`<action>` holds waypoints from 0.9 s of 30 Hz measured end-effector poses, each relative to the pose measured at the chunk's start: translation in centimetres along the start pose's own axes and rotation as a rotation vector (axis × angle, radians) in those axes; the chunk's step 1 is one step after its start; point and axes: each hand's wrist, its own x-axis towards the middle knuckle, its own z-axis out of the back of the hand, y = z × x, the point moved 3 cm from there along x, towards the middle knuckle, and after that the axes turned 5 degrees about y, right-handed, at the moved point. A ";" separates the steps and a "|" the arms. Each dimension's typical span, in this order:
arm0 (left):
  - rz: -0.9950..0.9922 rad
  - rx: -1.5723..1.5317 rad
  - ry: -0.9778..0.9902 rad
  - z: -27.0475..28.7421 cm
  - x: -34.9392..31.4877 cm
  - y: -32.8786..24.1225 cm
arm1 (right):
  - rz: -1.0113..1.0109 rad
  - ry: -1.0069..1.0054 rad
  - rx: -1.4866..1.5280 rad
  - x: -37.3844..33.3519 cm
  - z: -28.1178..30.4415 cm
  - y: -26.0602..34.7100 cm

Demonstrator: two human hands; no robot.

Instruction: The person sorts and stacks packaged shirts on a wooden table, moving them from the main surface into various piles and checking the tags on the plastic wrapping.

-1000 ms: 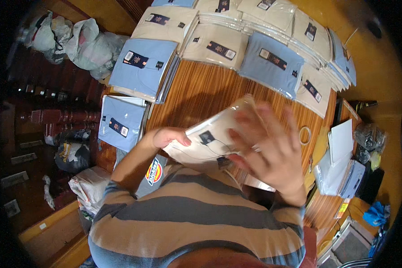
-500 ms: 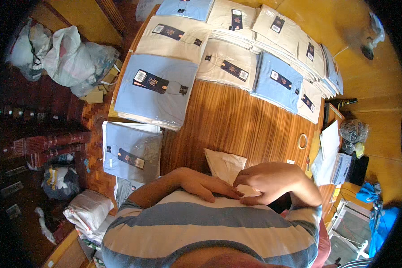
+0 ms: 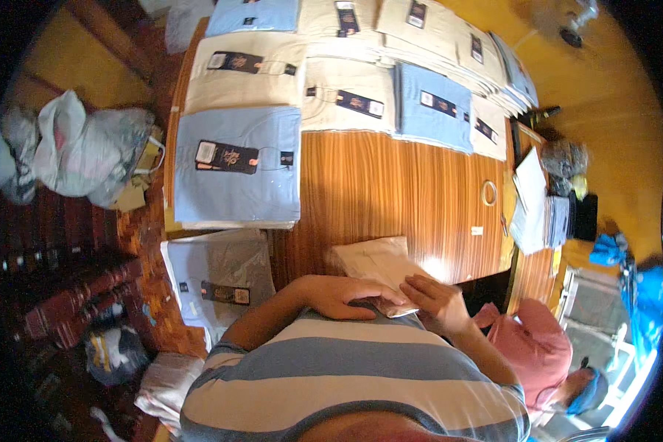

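Apparently steadying folded cream garment [image 3: 372, 259] by near end, with loosely curled left hand [image 3: 348, 296] and right hand [image 3: 436, 300]; cannot tell if pinching.

At the left of the table [image 3: 390, 184], a blue pack [image 3: 236, 195] bears a dark tag [image 3: 227, 158] with pale lettering too blurred to read. Similar tags [image 3: 235, 62] lie on cream packs [image 3: 247, 92] along the table's far side.

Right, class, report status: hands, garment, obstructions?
Left hand, right hand at near end of folded beige fabric garment. Far end over brown wooden table. Hands partly cover garment.
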 end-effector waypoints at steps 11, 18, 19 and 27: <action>-0.326 0.213 -0.993 10.5 -5.0 -12.5 | -0.164 -0.550 0.577 3.8 19.2 0.6; -0.253 0.632 -1.458 16.7 -12.7 -23.8 | -0.021 -0.861 0.452 28.6 19.0 -2.3; -0.212 0.637 -1.445 18.3 -13.6 -24.5 | -0.011 -0.774 0.603 31.4 18.3 -2.4; 0.428 0.936 -1.570 29.3 -24.6 -18.4 | -0.237 -0.470 0.525 47.3 7.9 -7.9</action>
